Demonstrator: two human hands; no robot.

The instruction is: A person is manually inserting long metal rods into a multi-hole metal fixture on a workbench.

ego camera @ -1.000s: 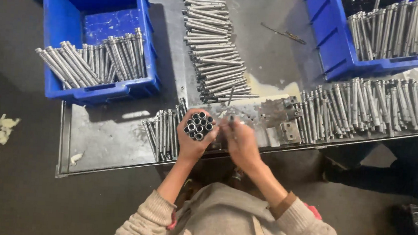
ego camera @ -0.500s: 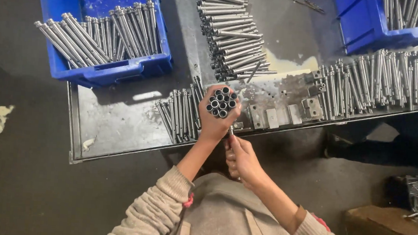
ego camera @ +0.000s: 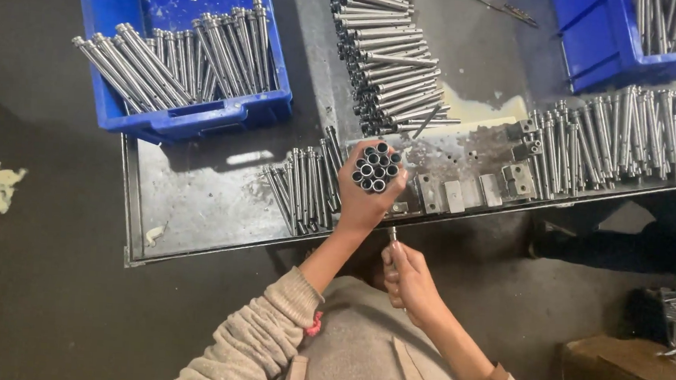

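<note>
Head view: your right hand (ego camera: 407, 276) has drawn back off the bench's (ego camera: 197, 197) near edge toward your body, closed around a single thin rod (ego camera: 392, 234), while your left hand (ego camera: 369, 188) stays clenched on the bundle of tubes (ego camera: 376, 167) above that edge, so one piece appears separated.

Count, head view: blue bins (ego camera: 201, 119) – 2. Hands – 2. Small metal blocks (ego camera: 453, 195) along the table (ego camera: 196, 205) edge – about 6. Tubes in the bundle (ego camera: 376, 167) – roughly 10. Loose tubes (ego camera: 393, 56) elsewhere: too many to count.
</note>
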